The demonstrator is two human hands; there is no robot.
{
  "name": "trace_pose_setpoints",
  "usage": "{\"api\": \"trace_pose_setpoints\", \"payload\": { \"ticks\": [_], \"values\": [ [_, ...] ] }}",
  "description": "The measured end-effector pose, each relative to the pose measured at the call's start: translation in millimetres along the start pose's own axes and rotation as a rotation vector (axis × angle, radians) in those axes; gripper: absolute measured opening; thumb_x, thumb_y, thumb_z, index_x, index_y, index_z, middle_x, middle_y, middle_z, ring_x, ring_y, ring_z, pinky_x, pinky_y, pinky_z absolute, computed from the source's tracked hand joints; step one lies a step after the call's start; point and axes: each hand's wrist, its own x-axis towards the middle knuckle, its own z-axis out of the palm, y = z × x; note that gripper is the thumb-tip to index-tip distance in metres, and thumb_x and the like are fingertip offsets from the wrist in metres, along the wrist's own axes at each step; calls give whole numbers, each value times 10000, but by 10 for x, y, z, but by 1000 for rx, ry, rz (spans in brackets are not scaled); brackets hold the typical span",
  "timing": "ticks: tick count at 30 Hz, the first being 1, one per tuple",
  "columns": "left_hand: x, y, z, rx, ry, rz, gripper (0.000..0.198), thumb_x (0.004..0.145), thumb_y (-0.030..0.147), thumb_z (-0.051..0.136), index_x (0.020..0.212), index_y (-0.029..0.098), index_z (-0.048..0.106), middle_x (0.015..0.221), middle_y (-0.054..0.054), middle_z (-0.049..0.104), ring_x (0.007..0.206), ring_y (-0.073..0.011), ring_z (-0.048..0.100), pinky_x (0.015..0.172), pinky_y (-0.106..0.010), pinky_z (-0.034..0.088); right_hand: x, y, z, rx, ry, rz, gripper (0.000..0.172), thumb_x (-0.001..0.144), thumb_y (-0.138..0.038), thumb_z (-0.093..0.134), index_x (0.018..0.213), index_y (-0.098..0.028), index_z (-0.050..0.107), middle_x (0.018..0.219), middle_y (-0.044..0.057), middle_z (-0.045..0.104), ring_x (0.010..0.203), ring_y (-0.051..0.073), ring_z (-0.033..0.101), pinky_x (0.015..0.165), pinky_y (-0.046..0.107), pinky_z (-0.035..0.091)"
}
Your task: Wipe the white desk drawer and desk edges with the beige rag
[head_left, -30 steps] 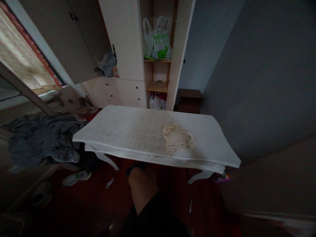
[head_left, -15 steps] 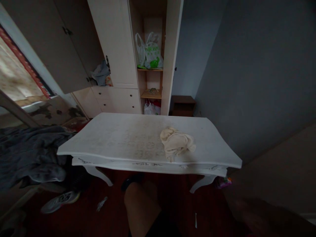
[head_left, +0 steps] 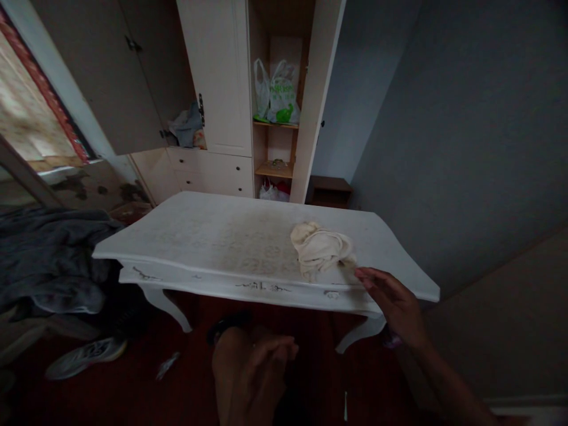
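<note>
A crumpled cream cloth (head_left: 323, 248) lies on the right half of a white table (head_left: 195, 228), close to its front edge. My right hand (head_left: 394, 300) reaches in from the right at that edge, fingers stretched towards the cloth and thumb apart. Its fingertips are just short of the cloth, and nothing is in the hand. Lower down, in front of the table, my left hand (head_left: 266, 364) hangs over my bent knee with loosely bent fingers pointing right. I see nothing held in it. Grey-brown smudges mark the tabletop left of the cloth.
Behind the table stands a cream wardrobe (head_left: 224, 77) with an open door and plastic bags (head_left: 281, 97) on a shelf. Dark clothes (head_left: 53, 260) are heaped at left, above a shoe (head_left: 86, 358) on the red floor. A grey wall (head_left: 465, 130) rises at right.
Both hands have come up into view: the right to the table's front edge near the cloth, the left over the knee. The camera view has shifted slightly. The cloth remains in place.
</note>
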Motion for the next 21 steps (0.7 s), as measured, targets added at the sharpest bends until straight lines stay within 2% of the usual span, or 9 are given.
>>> {"api": "trace_pose_setpoints", "payload": {
  "ticks": [2,5,8,10,12,15,17,21],
  "values": [
    [183,-256,149,-120,-53,-222,369,775,551,653,898,218,754,882,-89,736,834,-240,688,780,-342,559,167,26,29,5,45,-71,347,892,-411,608,1210,-271,608,1267,93,639,1143,245,624,987,450,517],
    [348,-631,377,-255,-60,-347,424,740,538,709,971,182,712,962,-94,725,868,-211,675,780,-299,537,507,31,73,-81,49,-213,547,861,-433,643,1360,-287,472,1490,103,428,1339,261,455,1069,498,438],
    [468,-865,605,-400,-137,-463,519,678,579,753,962,151,680,910,-94,715,777,-191,670,688,-287,527,850,88,148,-211,-46,-268,768,798,-512,692,1450,-277,360,1590,99,251,1464,269,245,1187,530,244],
    [566,-927,753,-468,-181,-518,601,600,611,793,945,136,663,877,-92,709,738,-190,669,664,-292,524,1014,181,230,-248,-136,-234,878,760,-569,706,1477,-235,325,1603,121,209,1480,279,200,1212,510,172],
    [668,-936,885,-505,-202,-512,632,580,611,806,958,129,652,895,-97,707,745,-188,670,681,-296,524,1095,300,323,-217,-216,-156,884,764,-620,671,1471,-207,338,1586,135,255,1467,284,235,1210,485,182],
    [793,-891,1027,-507,-224,-482,638,601,614,792,982,124,639,910,-98,703,763,-183,671,713,-302,524,1076,449,429,-76,-328,-49,722,833,-643,569,1391,-205,435,1421,120,508,1317,268,473,1137,457,333],
    [854,-847,1076,-473,-248,-497,650,582,626,791,964,124,634,884,-90,698,747,-186,671,705,-307,522,1026,496,455,-18,-329,-34,637,851,-620,561,1325,-200,496,1297,99,605,1202,257,562,1081,440,394],
    [956,-783,1095,-411,-296,-513,623,560,600,791,921,118,630,849,-80,687,709,-183,664,681,-312,518,968,490,445,-17,-276,-22,603,832,-592,603,1285,-200,534,1251,93,635,1156,266,582,1048,435,410]
  ]
}}
